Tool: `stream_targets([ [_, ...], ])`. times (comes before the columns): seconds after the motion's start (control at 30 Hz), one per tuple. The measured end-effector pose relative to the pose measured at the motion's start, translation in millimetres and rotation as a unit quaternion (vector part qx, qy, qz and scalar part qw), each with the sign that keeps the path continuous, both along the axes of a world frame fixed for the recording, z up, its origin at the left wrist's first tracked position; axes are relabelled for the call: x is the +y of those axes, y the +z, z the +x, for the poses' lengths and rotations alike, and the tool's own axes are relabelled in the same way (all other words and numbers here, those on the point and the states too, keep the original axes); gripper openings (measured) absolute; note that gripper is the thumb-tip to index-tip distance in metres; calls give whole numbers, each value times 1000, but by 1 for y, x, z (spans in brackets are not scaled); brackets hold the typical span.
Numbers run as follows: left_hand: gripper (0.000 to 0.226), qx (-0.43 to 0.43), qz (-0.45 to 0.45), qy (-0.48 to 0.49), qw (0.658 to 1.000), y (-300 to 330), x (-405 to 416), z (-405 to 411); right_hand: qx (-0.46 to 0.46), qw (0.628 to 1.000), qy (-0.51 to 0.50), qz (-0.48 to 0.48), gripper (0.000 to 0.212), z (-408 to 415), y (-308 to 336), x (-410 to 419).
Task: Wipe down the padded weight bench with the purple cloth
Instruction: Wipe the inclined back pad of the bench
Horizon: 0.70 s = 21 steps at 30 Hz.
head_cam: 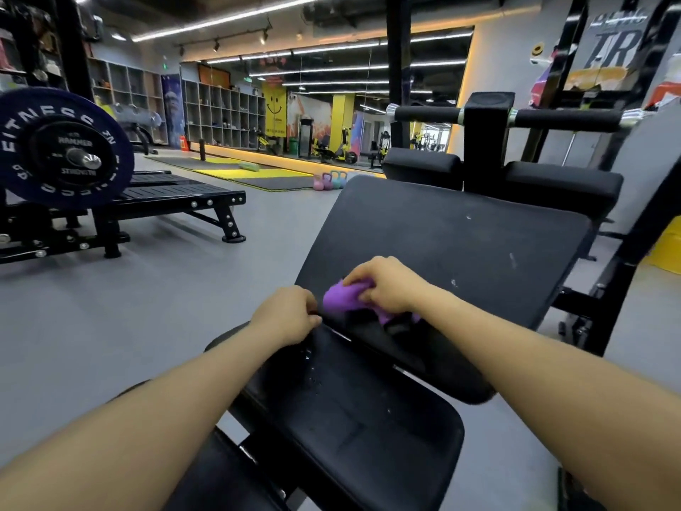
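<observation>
Padding of the black weight bench (460, 245) fills the middle, its back pad tilted up above the flatter seat pad (353, 411). A barbell plate (62, 149) hangs at far left, well apart. The right hand (387, 285) curls its fingers round the bunched purple cloth (344, 298) and holds it on the lower edge of the back pad. The left hand (287, 315), just beside the cloth, grips that pad's left edge.
</observation>
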<state>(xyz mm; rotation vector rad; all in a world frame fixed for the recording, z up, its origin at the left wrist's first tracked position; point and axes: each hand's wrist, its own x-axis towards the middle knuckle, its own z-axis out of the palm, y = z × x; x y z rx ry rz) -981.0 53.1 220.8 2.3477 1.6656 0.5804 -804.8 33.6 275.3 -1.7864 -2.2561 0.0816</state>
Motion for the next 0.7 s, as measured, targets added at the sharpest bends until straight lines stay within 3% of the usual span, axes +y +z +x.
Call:
stream_targets([
  [0.07,32,-131,-39,11,991,6,-3,11,131,991,-22,-2,30,5,15,-3],
  [0.1,34,-239,-87,10,967,11,-6,18,205,978,-27,-18,24,6,20,-5],
  [0.17,37,-470,-221,-15,855,22,-18,37,305,951,-31,-39,12,6,24,-9],
  [0.23,35,-600,-292,-37,744,28,-22,52,336,940,-52,-24,9,6,18,-8],
  [0.27,31,-639,-304,-51,705,32,-25,59,332,941,-69,-4,11,7,15,-8],
  [0.33,26,-683,-295,-68,665,38,-27,71,315,944,-92,36,15,12,14,-10],
  [0.43,28,-711,-252,-22,656,42,-20,84,385,922,-43,15,21,16,15,-16],
  [0.53,31,-701,-210,50,679,47,-13,86,482,875,-21,-41,32,22,21,-23],
  [0.67,19,-700,-237,-5,674,61,-15,86,562,815,-42,-138,18,30,27,-32],
  [0.7,19,-679,-230,-17,697,63,-14,87,571,805,-40,-153,19,32,27,-33],
])
